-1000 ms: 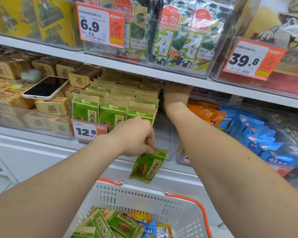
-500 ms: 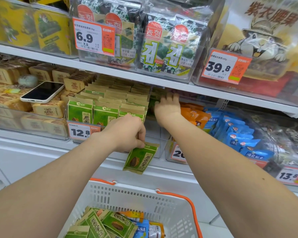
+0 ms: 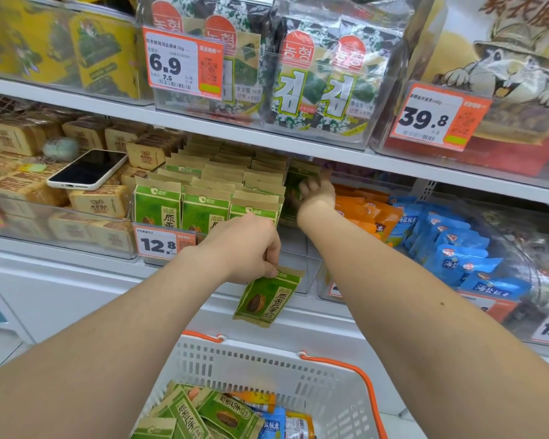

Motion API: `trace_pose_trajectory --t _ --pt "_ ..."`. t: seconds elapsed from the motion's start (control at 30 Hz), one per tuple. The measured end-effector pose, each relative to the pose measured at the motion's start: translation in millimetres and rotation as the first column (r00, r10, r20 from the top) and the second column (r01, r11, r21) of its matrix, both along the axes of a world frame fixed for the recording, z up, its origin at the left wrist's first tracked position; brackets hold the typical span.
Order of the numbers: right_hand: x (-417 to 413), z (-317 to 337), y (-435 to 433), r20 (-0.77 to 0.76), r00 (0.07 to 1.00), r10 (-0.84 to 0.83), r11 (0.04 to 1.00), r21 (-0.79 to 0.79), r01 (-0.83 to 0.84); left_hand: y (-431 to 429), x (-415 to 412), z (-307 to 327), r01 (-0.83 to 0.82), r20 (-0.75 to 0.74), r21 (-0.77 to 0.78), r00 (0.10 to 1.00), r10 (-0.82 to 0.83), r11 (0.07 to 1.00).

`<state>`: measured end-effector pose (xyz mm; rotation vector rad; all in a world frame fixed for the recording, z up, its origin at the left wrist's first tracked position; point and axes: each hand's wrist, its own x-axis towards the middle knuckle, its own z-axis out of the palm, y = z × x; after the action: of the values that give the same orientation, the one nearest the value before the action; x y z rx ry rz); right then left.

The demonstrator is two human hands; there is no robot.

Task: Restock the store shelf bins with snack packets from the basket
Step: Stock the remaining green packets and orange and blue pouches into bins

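While the left hand (image 3: 244, 248) is pinching a green packet (image 3: 267, 299) by its top edge, the right hand (image 3: 316, 191) at two o'clock is hovering in the bin (image 3: 295, 264), its grip too blurred to tell; the six o'clock basket (image 3: 267, 362) is running off frame.

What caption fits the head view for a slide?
Left hand pinches a green seed packet above the basket; right hand reaches in beside the shelved packets.

In my left hand (image 3: 246, 248) the packet (image 3: 267, 296) is matt kraft-look paper with green print. Shelf bins (image 3: 295, 267): clear glossy plastic. Basket (image 3: 267, 365): white perforated plastic, matt. Blue packets (image 3: 457, 258) and seaweed packs (image 3: 317, 90): glossy film. Phone (image 3: 88, 169) screen: glossy black.
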<state>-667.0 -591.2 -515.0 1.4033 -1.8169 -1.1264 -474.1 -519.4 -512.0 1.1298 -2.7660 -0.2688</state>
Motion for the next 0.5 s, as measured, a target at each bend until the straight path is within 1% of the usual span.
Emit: trace_pose_trajectory --t 0.07,0.17,0.37,0.5 --pt "0.4 -0.1 -0.4 -0.019 1.0 -0.005 1.0 0.014 0.006 -0.7 -0.1 -0.4 0.003 0.001 -0.001 1.0 -0.003 1.0" --pt "0.3 1.2 -0.6 0.007 1.0 -0.009 1.0 0.018 0.009 -1.6 1.1 0.1 0.003 -0.002 -0.002 1.0 -0.003 1.0" --pt "-3.2 -13.0 -18.3 0.034 0.995 -0.093 0.996 0.018 0.092 -1.1 2.7 0.5 0.0 -0.017 0.0 1.0 0.0 1.0" --pt "-7.5 -26.8 -32.7 -0.034 0.983 -0.18 0.984 -0.014 0.179 -2.9 5.2 0.1 -0.002 -0.011 0.004 1.0 0.002 1.0"
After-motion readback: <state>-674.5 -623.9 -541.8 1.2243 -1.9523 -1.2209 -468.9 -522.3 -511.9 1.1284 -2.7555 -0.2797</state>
